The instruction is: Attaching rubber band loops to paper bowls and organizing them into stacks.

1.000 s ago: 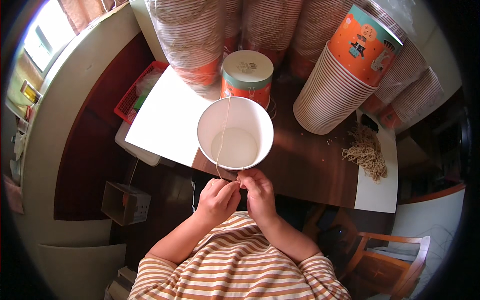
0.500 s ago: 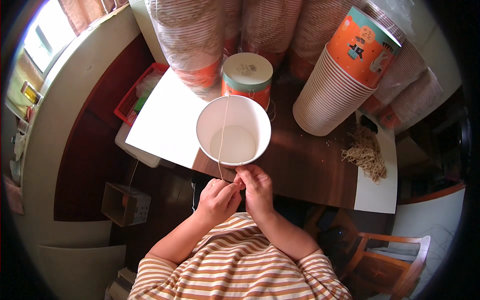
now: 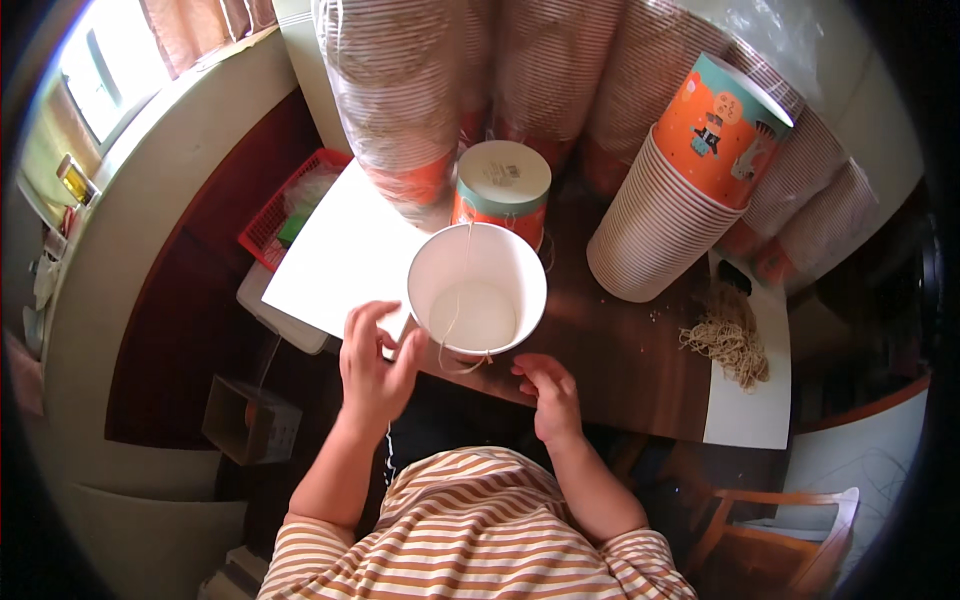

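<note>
A white-lined paper bucket [image 3: 430, 285] stands at the table's front edge, its mouth tilted toward me. A thin beige string [image 3: 462, 368] runs from its far rim across the opening and loops over the near rim, with a small knot at the near side. My left hand [image 3: 372, 368] is just left of the bucket, fingers spread, holding nothing. To the right of the knot, my right hand [image 3: 553, 395] is apart from the bucket, its fingers loosely bent with nothing seen in them. Behind stands an upside-down orange and green bucket [image 3: 503, 170].
A tall leaning stack of paper buckets [image 3: 650, 230] stands at the right of the brown table [image 3: 610, 360]. Bagged stacks [image 3: 400, 100] line the back. A bundle of beige strings [image 3: 735, 345] lies far right. A red basket [image 3: 268, 225] is at the left.
Both hands have let go of the string and moved apart, left hand to the left, right hand to the right. The string now hangs in a slack loop at the near rim.
</note>
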Demonstrator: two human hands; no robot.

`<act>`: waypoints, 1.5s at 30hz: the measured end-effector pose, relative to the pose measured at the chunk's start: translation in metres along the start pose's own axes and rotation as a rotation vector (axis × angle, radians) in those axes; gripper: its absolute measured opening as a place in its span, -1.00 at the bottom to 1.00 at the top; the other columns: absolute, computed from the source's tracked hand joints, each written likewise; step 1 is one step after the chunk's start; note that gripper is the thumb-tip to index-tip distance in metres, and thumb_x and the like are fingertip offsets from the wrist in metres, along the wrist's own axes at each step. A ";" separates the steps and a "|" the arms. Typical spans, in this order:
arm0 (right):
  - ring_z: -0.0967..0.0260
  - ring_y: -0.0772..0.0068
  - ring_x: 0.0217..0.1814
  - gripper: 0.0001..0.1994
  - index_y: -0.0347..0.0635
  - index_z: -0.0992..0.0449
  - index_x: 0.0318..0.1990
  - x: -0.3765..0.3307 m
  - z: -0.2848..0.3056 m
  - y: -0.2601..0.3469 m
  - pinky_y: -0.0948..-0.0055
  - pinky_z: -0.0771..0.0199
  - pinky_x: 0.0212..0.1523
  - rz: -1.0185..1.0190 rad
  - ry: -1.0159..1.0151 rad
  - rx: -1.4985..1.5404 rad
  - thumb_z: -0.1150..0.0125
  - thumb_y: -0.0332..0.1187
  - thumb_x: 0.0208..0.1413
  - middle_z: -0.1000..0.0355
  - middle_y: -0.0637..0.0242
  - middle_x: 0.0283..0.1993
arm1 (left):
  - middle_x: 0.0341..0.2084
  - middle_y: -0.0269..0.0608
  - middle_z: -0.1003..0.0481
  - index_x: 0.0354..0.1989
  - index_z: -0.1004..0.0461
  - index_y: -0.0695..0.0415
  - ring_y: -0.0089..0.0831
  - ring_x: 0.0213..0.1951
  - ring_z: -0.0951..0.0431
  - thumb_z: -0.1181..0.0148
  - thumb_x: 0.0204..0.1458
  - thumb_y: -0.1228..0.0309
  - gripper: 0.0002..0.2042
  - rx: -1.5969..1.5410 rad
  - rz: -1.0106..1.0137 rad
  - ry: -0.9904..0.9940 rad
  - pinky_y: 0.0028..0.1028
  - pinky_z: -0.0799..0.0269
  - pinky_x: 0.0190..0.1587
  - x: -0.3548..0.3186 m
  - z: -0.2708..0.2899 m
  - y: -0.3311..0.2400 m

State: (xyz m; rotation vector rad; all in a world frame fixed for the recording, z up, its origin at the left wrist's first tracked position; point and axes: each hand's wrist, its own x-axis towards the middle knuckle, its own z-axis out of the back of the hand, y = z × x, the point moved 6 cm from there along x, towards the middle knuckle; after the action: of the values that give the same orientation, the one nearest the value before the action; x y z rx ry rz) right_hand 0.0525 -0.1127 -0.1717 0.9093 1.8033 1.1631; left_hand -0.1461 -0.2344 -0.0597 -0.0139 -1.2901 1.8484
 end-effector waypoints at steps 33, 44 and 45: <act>-0.35 0.64 -0.22 -0.82 -0.20 -0.38 -0.25 -0.018 0.059 0.121 0.60 -0.34 -0.14 0.528 0.112 -0.090 -0.26 -0.49 0.02 -0.45 0.38 -0.23 | -0.61 -0.41 -0.38 -0.37 -0.42 0.25 -0.66 -0.53 -0.32 -0.01 0.18 0.38 -0.82 -0.676 -0.079 0.464 -0.62 -0.26 -0.48 -0.006 -0.061 -0.037; -0.42 0.40 -0.23 -0.82 -0.15 -0.31 -0.26 -0.014 0.045 0.071 0.32 -0.53 -0.19 0.439 -0.024 0.288 -0.22 -0.42 0.06 -0.40 0.32 -0.25 | -0.09 0.01 -0.38 -0.09 -0.46 0.23 -0.13 -0.02 -0.41 -0.14 -0.02 0.59 -0.73 -0.495 -0.380 0.181 -0.31 -0.38 -0.04 -0.065 -0.086 -0.044; -0.42 0.40 -0.23 -0.82 -0.15 -0.31 -0.26 -0.014 0.043 0.069 0.32 -0.53 -0.19 0.443 -0.025 0.289 -0.22 -0.42 0.06 -0.40 0.32 -0.25 | -0.08 0.00 -0.38 -0.08 -0.46 0.22 -0.12 -0.01 -0.39 -0.14 -0.02 0.54 -0.72 -0.361 -0.445 0.122 -0.23 -0.30 0.03 -0.065 -0.081 -0.044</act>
State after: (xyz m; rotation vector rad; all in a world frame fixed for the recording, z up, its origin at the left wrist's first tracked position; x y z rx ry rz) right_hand 0.1064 -0.0868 -0.1158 1.5439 1.8317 1.1590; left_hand -0.0400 -0.2101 -0.0920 -0.0303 -1.3932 1.2103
